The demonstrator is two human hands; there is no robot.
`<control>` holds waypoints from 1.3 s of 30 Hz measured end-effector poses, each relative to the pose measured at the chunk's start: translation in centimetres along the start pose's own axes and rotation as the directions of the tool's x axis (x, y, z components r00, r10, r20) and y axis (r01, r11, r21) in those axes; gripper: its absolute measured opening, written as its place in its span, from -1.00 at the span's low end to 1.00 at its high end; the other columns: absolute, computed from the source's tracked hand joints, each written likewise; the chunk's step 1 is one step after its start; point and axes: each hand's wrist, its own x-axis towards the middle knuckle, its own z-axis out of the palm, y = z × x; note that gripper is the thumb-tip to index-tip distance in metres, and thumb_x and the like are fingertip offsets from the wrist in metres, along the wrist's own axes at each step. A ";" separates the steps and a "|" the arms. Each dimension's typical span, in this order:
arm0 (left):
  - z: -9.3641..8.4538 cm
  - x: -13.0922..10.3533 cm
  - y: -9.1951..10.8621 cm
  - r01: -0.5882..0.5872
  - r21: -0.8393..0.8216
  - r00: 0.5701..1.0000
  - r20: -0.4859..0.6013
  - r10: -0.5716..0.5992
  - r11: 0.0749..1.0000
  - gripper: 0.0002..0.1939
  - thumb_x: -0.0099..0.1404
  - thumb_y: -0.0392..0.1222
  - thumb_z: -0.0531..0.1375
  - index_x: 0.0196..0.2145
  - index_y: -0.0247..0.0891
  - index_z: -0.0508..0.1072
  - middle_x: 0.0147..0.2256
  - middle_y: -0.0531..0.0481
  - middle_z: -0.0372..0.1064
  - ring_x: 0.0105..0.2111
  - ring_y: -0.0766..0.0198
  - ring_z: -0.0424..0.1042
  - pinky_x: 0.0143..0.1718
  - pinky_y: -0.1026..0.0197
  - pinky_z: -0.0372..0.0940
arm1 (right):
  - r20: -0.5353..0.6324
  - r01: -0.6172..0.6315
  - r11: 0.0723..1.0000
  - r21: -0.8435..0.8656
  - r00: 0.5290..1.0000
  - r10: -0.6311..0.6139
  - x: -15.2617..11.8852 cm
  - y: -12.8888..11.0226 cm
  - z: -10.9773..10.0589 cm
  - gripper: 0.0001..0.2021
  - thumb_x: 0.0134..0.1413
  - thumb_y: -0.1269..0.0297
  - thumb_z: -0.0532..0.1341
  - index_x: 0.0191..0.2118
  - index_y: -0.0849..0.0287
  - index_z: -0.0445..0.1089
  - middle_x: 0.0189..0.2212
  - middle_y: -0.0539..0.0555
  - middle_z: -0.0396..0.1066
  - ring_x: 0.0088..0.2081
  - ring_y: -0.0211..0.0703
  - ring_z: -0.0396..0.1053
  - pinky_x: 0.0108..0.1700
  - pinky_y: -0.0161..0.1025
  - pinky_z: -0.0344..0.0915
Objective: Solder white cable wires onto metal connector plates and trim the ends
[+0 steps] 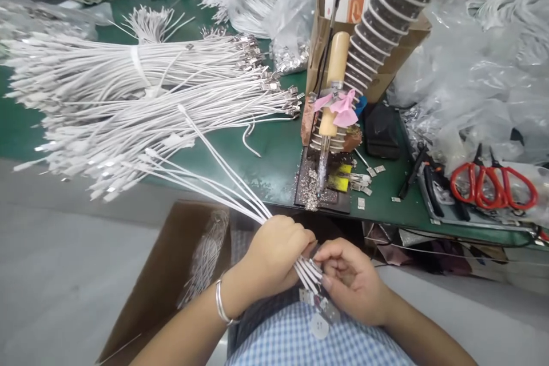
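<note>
A small bunch of white cords (234,189) runs through my left hand (278,249), whose fingers are wrapped round it. The cords' far ends stick out up and left, over the bench edge. Their near ends show below the fist, with small metal clips (323,304) at the tips in front of the checked cloth. Close beside these ends is my right hand (351,280), its fingers curled in with thumb and fingertips at the cords. What exactly the right fingertips pinch is too small to make out.
Large bundles of white cords (141,74) lie on the green bench (274,148). A wooden-handled soldering iron (334,86) stands upright beside a ribbed hose (386,17). Red-handled scissors (493,186) and plastic bags (476,86) are on the right. Below left is a cardboard box (141,286).
</note>
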 end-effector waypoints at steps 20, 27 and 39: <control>-1.1 -1.2 -0.1 0.003 -0.186 1.000 -0.027 -0.008 0.983 -0.80 0.28 -0.47 0.16 -0.15 -0.31 0.36 -0.33 -0.01 0.43 -0.37 0.28 0.34 -0.33 0.18 0.09 | -0.253 0.095 0.987 -0.131 0.959 -0.126 1.6 -1.0 -0.1 -0.88 0.27 0.51 0.11 -0.15 0.17 0.28 -0.42 -0.04 0.42 -0.39 -0.50 0.44 -0.27 -0.60 0.38; -0.7 -1.5 0.9 0.089 -0.212 0.992 -0.073 -0.106 0.973 -0.86 0.26 -0.45 0.13 -0.25 -0.27 0.37 -0.43 0.05 0.38 -0.45 0.32 0.28 -0.34 0.21 0.07 | -0.336 0.048 0.967 -0.248 0.933 -0.132 1.9 -1.1 0.3 -0.92 0.23 0.45 0.17 -0.24 0.19 0.21 -0.57 -0.10 0.23 -0.57 -0.50 0.21 -0.52 -0.60 0.19; -0.8 -1.6 0.8 0.091 -0.218 0.992 -0.061 -0.107 0.972 -0.84 0.23 -0.47 0.13 -0.25 -0.28 0.36 -0.44 0.04 0.36 -0.46 0.31 0.25 -0.34 0.21 0.05 | -0.155 -0.068 0.986 -0.153 0.987 0.044 1.4 -1.2 0.2 -0.87 0.18 0.28 0.24 -0.25 0.23 0.33 -0.53 -0.04 0.14 -0.55 -0.46 0.05 -0.54 -0.49 0.07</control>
